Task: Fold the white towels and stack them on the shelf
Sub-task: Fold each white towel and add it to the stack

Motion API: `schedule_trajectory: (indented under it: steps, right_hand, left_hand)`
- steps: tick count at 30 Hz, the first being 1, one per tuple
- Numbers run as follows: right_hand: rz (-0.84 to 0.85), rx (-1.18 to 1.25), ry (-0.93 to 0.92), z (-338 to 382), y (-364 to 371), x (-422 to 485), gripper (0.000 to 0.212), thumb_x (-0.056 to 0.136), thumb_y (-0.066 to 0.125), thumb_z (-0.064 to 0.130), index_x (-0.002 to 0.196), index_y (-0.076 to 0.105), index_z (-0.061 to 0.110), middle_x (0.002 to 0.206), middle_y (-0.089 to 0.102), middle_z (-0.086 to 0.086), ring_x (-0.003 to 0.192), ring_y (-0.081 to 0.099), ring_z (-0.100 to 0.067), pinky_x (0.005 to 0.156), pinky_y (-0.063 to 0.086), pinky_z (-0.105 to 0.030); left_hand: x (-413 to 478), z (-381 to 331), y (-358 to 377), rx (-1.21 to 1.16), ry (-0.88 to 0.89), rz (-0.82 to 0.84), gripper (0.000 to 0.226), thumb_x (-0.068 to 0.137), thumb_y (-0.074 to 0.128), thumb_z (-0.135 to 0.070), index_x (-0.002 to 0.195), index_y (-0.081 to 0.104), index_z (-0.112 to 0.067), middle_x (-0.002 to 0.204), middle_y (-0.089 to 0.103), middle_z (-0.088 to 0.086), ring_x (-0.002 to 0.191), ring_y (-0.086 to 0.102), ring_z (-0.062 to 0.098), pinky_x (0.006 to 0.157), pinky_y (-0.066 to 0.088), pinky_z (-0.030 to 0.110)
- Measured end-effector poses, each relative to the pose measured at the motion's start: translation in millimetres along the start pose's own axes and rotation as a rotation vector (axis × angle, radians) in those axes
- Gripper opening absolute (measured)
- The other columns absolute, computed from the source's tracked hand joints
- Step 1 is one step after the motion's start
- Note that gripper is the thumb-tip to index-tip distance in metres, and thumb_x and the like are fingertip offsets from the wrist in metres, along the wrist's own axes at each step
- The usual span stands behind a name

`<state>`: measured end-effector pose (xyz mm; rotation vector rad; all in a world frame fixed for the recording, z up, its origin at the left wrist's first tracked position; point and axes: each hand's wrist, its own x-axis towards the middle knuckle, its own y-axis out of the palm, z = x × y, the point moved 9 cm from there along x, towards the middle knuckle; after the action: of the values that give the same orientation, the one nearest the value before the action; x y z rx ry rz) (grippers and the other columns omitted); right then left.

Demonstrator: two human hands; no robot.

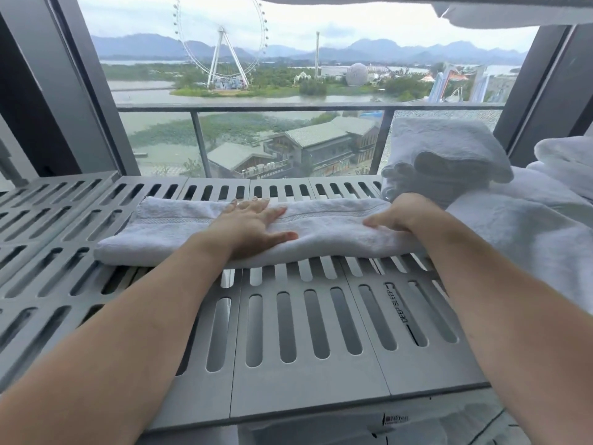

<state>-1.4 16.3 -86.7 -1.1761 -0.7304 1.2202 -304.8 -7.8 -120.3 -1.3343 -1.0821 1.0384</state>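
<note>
A white towel (167, 229), folded into a long strip, lies across the grey slotted shelf (305, 342). My left hand (253, 224) presses flat on its middle with the fingers spread. Over the towel's right end my right hand (398, 215) curls, with the fingers tucked round the fabric edge. A stack of folded white towels (449, 146) stands at the back right of the shelf, just behind my right hand.
More white towels (532, 226) are heaped along the shelf's right side. Another towel (500, 14) hangs over a shelf above at the top right. Behind the shelf is a large window (288, 75) with a balcony railing. The shelf's left part is bare slats.
</note>
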Motion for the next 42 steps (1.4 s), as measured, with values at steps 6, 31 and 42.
schedule_trajectory:
  steps: [6, 31, 42]
  right_hand:
    - [0.402, 0.689, -0.028, 16.5, 26.5, 3.4, 0.066, 0.083, 0.079, 0.038, 0.132, 0.058, -0.002, 0.105, 0.070, -0.011, 0.093, 0.067, -0.024, 0.088, 0.053, -0.031]
    - [0.556, 1.107, -0.559, 218.2, 5.7, -101.4, 0.049, 0.089, 0.071, 0.007, 0.129, 0.046, 0.020, 0.115, 0.057, -0.016, 0.088, 0.066, -0.027, 0.050, 0.060, -0.039]
    - [0.106, 0.584, -0.629, 322.8, 60.5, -148.7, 0.073, 0.074, 0.071, 0.013, 0.141, 0.042, 0.024, 0.106, 0.053, 0.001, 0.094, 0.060, -0.025, 0.076, 0.059, -0.040]
  left_hand:
    - [-4.8, -4.1, -4.1, -0.007, -0.008, -0.017, 0.105, 0.066, 0.009, -0.102, 0.157, 0.014, -0.049, 0.169, 0.012, -0.003, 0.156, 0.006, 0.016, 0.126, -0.002, 0.043]
    - [-103.8, 122.0, -43.0, -0.300, -0.484, -0.107, 0.045, 0.107, 0.035, -0.042, 0.147, 0.050, -0.029, 0.160, 0.038, 0.001, 0.145, 0.035, 0.023, 0.119, 0.026, 0.044]
    - [-123.9, 180.5, -24.9, -1.326, -0.599, -0.301, 0.083, 0.093, 0.021, -0.073, 0.131, 0.063, -0.012, 0.158, 0.039, 0.013, 0.145, 0.035, 0.025, 0.121, 0.018, 0.044]
